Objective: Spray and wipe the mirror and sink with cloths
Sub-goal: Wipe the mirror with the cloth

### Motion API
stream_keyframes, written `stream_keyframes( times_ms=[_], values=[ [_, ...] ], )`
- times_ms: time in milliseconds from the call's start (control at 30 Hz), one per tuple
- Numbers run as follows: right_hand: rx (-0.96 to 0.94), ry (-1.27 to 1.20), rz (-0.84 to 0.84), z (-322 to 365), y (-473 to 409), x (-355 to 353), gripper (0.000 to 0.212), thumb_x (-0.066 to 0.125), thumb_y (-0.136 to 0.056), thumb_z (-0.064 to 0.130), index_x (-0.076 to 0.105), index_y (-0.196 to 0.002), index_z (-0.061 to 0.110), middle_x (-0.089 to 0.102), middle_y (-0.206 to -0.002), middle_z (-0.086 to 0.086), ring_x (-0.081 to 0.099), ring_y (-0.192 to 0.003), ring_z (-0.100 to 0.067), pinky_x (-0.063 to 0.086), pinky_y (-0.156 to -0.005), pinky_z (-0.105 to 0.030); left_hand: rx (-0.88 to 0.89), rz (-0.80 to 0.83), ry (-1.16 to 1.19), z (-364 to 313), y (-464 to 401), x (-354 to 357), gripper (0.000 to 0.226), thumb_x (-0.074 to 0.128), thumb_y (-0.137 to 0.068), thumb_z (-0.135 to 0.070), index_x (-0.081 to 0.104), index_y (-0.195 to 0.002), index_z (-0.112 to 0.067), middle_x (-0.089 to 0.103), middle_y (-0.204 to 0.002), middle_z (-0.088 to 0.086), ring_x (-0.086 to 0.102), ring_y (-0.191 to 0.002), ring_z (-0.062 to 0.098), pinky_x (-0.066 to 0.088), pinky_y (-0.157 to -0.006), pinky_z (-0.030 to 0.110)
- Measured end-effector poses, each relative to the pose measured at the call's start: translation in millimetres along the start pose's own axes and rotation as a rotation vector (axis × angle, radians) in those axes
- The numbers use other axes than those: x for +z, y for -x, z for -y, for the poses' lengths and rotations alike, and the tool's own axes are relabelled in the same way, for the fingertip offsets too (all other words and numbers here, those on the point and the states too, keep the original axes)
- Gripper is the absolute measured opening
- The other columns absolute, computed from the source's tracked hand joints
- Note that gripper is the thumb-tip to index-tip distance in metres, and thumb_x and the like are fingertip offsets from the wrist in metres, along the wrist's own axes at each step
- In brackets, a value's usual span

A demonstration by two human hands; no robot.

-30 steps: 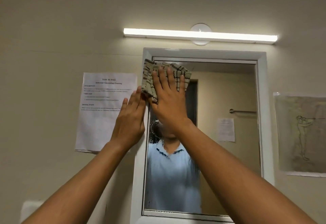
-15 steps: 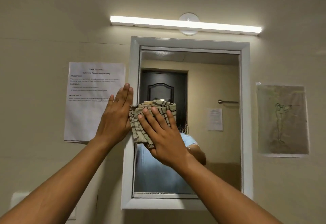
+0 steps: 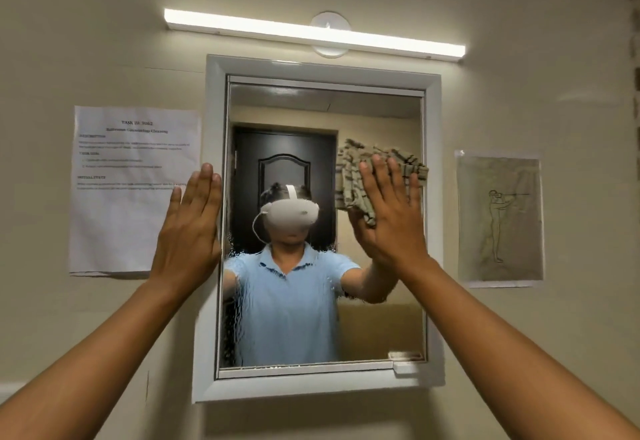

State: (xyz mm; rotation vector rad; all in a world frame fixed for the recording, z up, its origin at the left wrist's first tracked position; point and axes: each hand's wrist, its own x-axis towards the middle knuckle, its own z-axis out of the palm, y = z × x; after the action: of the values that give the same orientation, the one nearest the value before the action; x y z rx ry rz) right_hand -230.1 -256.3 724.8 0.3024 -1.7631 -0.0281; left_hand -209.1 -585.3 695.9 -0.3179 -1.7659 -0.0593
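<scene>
The beige wall (image 3: 519,58) bears a white-framed mirror (image 3: 434,197), two paper sheets and a lamp.

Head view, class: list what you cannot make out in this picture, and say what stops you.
- Sink: not in the head view, cut off below the bottom edge.
- Printed sheet: headings show, but the body text is too small and blurred to read.
- Mirror glass under the cloth and right hand: hidden by them.
- Sheet's lower right corner: covered by the left hand.
- Spray bottle: not in view.
</scene>
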Motion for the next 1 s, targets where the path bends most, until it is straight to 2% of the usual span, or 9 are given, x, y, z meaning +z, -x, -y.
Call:
stream_keyframes(
  times_ms=[167, 400, 467, 567, 667, 833, 1000],
  values=[
    [0.131, -0.043, -0.011, -11, 31, -5, 0.071, 0.02, -0.097, 0.056, 0.015, -0.157, 0.018, 0.008, -0.165, -0.006, 0.0, -0.153, -0.025, 0.004, -0.121, -0.056, 0.002, 0.037, -0.001, -2, 4, -2, 0.083, 0.044, -0.081, -0.013, 0.01, -0.156, -0.004, 0.003, -0.165, 0.013, 0.006, -0.153, 0.027, 0.013, -0.123, 0.05],
    [0.228, -0.043, 0.022, 18, 81, 12, 0.076, 0.034, -0.096, 0.054, 0.01, -0.157, 0.016, 0.002, -0.166, -0.007, -0.002, -0.153, -0.028, 0.005, -0.12, -0.06, -0.025, 0.058, 0.023, -4, 8, -3, 0.086, 0.049, -0.082, -0.013, 0.008, -0.157, -0.006, 0.002, -0.165, 0.013, 0.002, -0.153, 0.025, 0.014, -0.123, 0.05],
    [0.196, -0.016, 0.041, 30, 82, 15, 0.079, 0.034, -0.096, 0.056, 0.009, -0.157, 0.013, 0.0, -0.166, -0.009, -0.002, -0.152, -0.031, 0.004, -0.12, -0.06, -0.025, 0.064, 0.016, -5, 10, -3, 0.087, 0.05, -0.082, -0.011, 0.008, -0.157, -0.005, 0.001, -0.165, 0.013, 0.001, -0.153, 0.025, 0.013, -0.123, 0.049],
    [0.049, -0.01, 0.058, 56, 71, 17, 0.079, 0.039, -0.096, 0.054, 0.01, -0.157, 0.012, 0.002, -0.165, -0.012, -0.001, -0.152, -0.033, 0.006, -0.119, -0.062, -0.021, 0.064, 0.0, -3, 14, -3, 0.085, 0.047, -0.082, -0.007, 0.007, -0.157, -0.006, 0.001, -0.165, 0.013, 0.001, -0.153, 0.025, 0.013, -0.123, 0.049],
    [-0.077, -0.056, 0.059, 87, 46, 18, 0.076, 0.029, -0.098, 0.058, 0.012, -0.157, 0.014, 0.005, -0.165, -0.011, 0.0, -0.152, -0.032, 0.007, -0.119, -0.062, -0.021, 0.071, 0.01, -2, 17, -3, 0.082, 0.043, -0.083, -0.006, 0.006, -0.157, -0.007, 0.001, -0.165, 0.011, 0.001, -0.153, 0.023, 0.014, -0.123, 0.049],
    [-0.158, -0.086, 0.032, 138, -16, 17, 0.076, 0.034, -0.097, 0.058, 0.012, -0.157, 0.017, 0.006, -0.166, -0.008, 0.0, -0.152, -0.03, 0.006, -0.119, -0.061, -0.01, 0.084, 0.05, -1, 21, -5, 0.07, 0.025, -0.09, -0.016, 0.008, -0.157, -0.007, 0.001, -0.166, 0.011, 0.002, -0.153, 0.022, 0.014, -0.123, 0.05],
    [-0.148, -0.101, 0.014, 172, -24, 20, 0.071, 0.033, -0.099, 0.052, 0.012, -0.157, 0.017, 0.006, -0.166, -0.007, 0.0, -0.153, -0.029, 0.004, -0.12, -0.059, 0.009, 0.1, 0.086, 5, 26, -6, 0.064, 0.027, -0.097, -0.021, 0.009, -0.157, -0.008, 0.004, -0.166, 0.01, 0.003, -0.154, 0.021, 0.015, -0.123, 0.051]
  ],
)
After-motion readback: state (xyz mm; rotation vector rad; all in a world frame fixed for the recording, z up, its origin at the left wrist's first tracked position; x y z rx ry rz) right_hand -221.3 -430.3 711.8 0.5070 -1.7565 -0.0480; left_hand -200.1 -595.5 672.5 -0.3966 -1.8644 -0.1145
